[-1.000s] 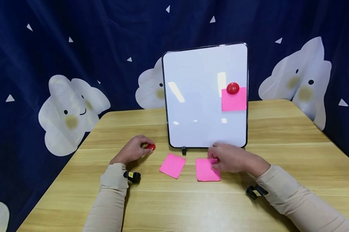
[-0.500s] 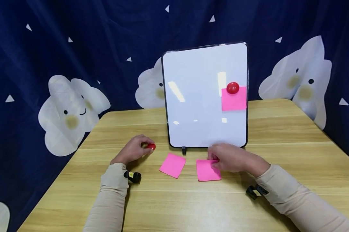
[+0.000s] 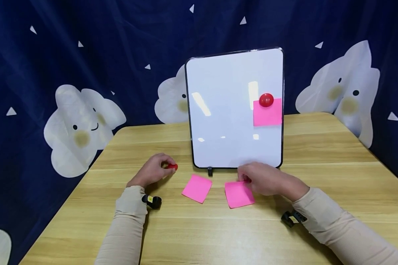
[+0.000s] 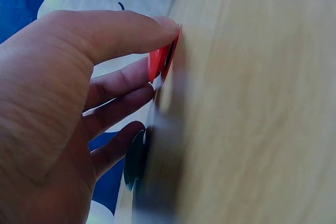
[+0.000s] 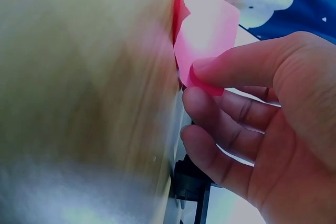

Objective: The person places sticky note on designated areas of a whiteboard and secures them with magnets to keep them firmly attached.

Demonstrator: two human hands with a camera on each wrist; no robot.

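On the left of the table, my left hand [image 3: 152,171] holds a round red magnet [image 3: 173,166] between thumb and fingers, low over the wood. The left wrist view shows the thumb on the edge of this magnet [image 4: 158,60]. My right hand [image 3: 266,178] pinches the upper right corner of a pink sticky note [image 3: 238,195] in front of the whiteboard [image 3: 223,95]. In the right wrist view the note [image 5: 210,35] bends up under the thumb. Between the hands lies another pink sticky note [image 3: 197,188].
High on the board's right side, a red magnet [image 3: 266,100] holds a pink note [image 3: 268,117]. A black foot [image 3: 210,172] sticks out under the board. In the left wrist view a dark green disc [image 4: 135,161] stands near the lower fingers. A blue cloud-print curtain [image 3: 132,44] hangs behind.
The sticky note at my right hand has turned slightly, and its corner has slid under the fingers, with the thumb now hidden in the head view. My left hand has stayed in place.
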